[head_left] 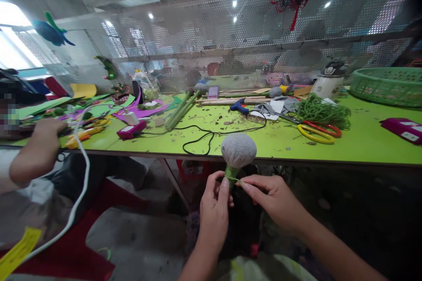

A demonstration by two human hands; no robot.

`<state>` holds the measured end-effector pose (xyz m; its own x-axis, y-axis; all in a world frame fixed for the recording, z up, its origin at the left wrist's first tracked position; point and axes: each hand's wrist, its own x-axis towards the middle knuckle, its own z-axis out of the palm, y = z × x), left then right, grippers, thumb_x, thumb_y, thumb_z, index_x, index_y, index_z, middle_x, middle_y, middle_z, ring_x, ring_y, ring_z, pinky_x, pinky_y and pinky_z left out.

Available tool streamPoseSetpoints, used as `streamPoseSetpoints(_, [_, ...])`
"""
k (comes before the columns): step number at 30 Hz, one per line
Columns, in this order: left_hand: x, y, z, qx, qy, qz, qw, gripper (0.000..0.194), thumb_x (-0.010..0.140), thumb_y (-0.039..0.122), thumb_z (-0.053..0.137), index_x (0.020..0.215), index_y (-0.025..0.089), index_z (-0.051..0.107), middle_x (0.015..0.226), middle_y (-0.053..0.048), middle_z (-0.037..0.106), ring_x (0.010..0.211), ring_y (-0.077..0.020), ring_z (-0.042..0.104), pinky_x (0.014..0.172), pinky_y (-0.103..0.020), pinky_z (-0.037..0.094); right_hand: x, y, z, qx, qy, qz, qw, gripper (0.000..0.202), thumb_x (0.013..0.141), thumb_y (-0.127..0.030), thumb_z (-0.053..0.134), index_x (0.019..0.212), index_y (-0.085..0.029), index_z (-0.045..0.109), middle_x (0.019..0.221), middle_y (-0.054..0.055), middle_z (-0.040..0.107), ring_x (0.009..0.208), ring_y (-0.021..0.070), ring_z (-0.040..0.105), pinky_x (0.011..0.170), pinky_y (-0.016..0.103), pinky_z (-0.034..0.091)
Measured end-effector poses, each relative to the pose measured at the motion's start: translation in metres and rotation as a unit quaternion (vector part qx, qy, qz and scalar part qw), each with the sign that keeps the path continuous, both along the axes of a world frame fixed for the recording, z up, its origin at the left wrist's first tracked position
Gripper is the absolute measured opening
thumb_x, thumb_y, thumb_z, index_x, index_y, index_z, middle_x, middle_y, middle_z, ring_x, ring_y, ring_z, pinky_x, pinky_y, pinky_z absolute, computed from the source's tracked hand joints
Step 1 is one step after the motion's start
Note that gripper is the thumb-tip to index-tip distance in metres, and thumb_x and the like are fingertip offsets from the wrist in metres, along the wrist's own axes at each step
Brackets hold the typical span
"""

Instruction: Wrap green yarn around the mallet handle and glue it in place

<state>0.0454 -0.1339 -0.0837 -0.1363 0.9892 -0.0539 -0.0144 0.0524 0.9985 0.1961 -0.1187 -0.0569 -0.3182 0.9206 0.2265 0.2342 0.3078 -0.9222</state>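
A round grey fabric-covered ball sits atop a green-wrapped stem, in front of the table's edge. My left hand is closed round that stem just under the ball. Thumb and forefinger of my right hand pinch a thin green strand that runs to the stem. The lower part of the stem is hidden behind my fingers.
On the green table lie scissors, a bundle of green cord, a blue glue gun with black cable, green sticks and a magenta box. A green basket stands right. Another person's arm is at left.
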Motion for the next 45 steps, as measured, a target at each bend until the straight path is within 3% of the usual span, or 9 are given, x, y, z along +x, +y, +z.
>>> streamPoseSetpoints(9, [-0.003, 0.0, 0.012, -0.047, -0.051, -0.014, 0.997, 0.039, 0.087, 0.043, 0.044, 0.113, 0.015, 0.054, 0.061, 0.002, 0.052, 0.055, -0.0132, 0.048, 0.046, -0.02, 0.035, -0.002, 0.0, 0.0, -0.006, 0.006, 0.029, 1.0, 0.023, 0.089, -0.023, 0.053, 0.097, -0.02, 0.074, 0.08, 0.002, 0.072, 0.068, 0.0151, 0.059, 0.058, 0.021, 0.044])
streamPoseSetpoints(13, [-0.004, -0.006, 0.025, -0.02, -0.016, -0.034, 0.999, 0.032, 0.086, 0.04, 0.044, 0.09, 0.015, 0.064, 0.061, 0.001, 0.051, 0.054, -0.0114, 0.041, 0.049, -0.02, 0.034, -0.007, -0.001, 0.001, -0.001, 0.001, 0.048, 0.999, 0.023, 0.089, -0.024, 0.052, 0.095, -0.02, 0.074, 0.078, 0.001, 0.071, 0.066, 0.0149, 0.058, 0.057, 0.022, 0.043])
streamPoseSetpoints(16, [-0.003, -0.01, 0.032, 0.009, -0.006, -0.05, 0.999, 0.028, 0.084, 0.037, 0.05, 0.068, 0.016, 0.058, 0.059, 0.003, 0.046, 0.056, -0.0109, 0.037, 0.049, -0.02, 0.031, -0.011, -0.002, 0.003, 0.01, -0.007, 0.058, 0.998, 0.023, 0.089, -0.023, 0.052, 0.092, -0.018, 0.074, 0.074, 0.001, 0.069, 0.063, 0.0141, 0.056, 0.058, 0.022, 0.042])
streamPoseSetpoints(24, [-0.01, 0.003, 0.006, -0.025, -0.02, -0.045, 0.998, 0.035, 0.079, 0.047, 0.058, 0.064, 0.016, 0.052, 0.053, 0.007, 0.033, 0.048, -0.0075, 0.027, 0.043, -0.019, 0.02, -0.015, -0.001, 0.001, 0.013, -0.035, 0.055, 0.998, 0.023, 0.088, -0.022, 0.051, 0.083, -0.016, 0.073, 0.065, 0.0, 0.064, 0.059, 0.0135, 0.052, 0.057, 0.023, 0.04])
streamPoseSetpoints(28, [-0.012, 0.003, 0.007, -0.026, -0.017, -0.052, 0.998, 0.036, 0.079, 0.049, 0.058, 0.064, 0.016, 0.053, 0.052, 0.007, 0.035, 0.047, -0.0072, 0.028, 0.043, -0.019, 0.019, -0.014, -0.004, 0.006, 0.01, -0.04, 0.04, 0.998, 0.023, 0.087, -0.027, 0.051, 0.082, -0.022, 0.073, 0.064, 0.0, 0.065, 0.058, 0.0161, 0.056, 0.055, 0.026, 0.042])
streamPoseSetpoints(32, [-0.017, 0.004, 0.011, -0.034, -0.016, -0.022, 0.999, 0.036, 0.075, 0.049, 0.062, 0.065, 0.016, 0.055, 0.051, 0.006, 0.04, 0.047, -0.0077, 0.031, 0.043, -0.019, 0.022, 0.0, 0.0, 0.019, 0.074, -0.124, 0.053, 0.988, 0.014, 0.082, -0.03, 0.058, 0.081, -0.028, 0.072, 0.068, -0.001, 0.067, 0.061, 0.0182, 0.061, 0.055, 0.027, 0.045])
streamPoseSetpoints(36, [-0.027, 0.013, 0.012, -0.046, -0.041, 0.007, 0.998, 0.036, 0.069, 0.051, 0.068, 0.074, 0.016, 0.059, 0.052, 0.005, 0.045, 0.048, -0.0101, 0.04, 0.045, -0.02, 0.029, 0.026, 0.047, 0.039, 0.145, -0.206, -0.041, 0.967, 0.017, 0.085, -0.024, 0.055, 0.085, -0.018, 0.071, 0.081, 0.004, 0.071, 0.075, 0.0179, 0.064, 0.067, 0.026, 0.048])
streamPoseSetpoints(40, [-0.039, 0.022, 0.016, -0.058, -0.056, 0.013, 0.997, 0.043, 0.061, 0.054, 0.072, 0.081, 0.017, 0.061, 0.052, 0.004, 0.052, 0.047, -0.0113, 0.045, 0.044, -0.02, 0.032, 0.044, 0.139, 0.065, 0.169, -0.284, -0.175, 0.928, 0.024, 0.09, -0.022, 0.049, 0.083, -0.012, 0.069, 0.082, 0.006, 0.07, 0.08, 0.0185, 0.064, 0.073, 0.028, 0.048])
streamPoseSetpoints(45, [-0.051, 0.032, 0.029, -0.064, -0.031, -0.012, 0.997, 0.044, 0.059, 0.056, 0.073, 0.077, 0.018, 0.063, 0.051, 0.002, 0.056, 0.045, -0.0113, 0.047, 0.042, -0.02, 0.035, 0.023, 0.233, 0.087, 0.144, -0.361, -0.22, 0.895, 0.022, 0.091, -0.029, 0.055, 0.106, -0.014, 0.061, 0.108, 0.007, 0.062, 0.092, 0.0208, 0.062, 0.079, 0.039, 0.052])
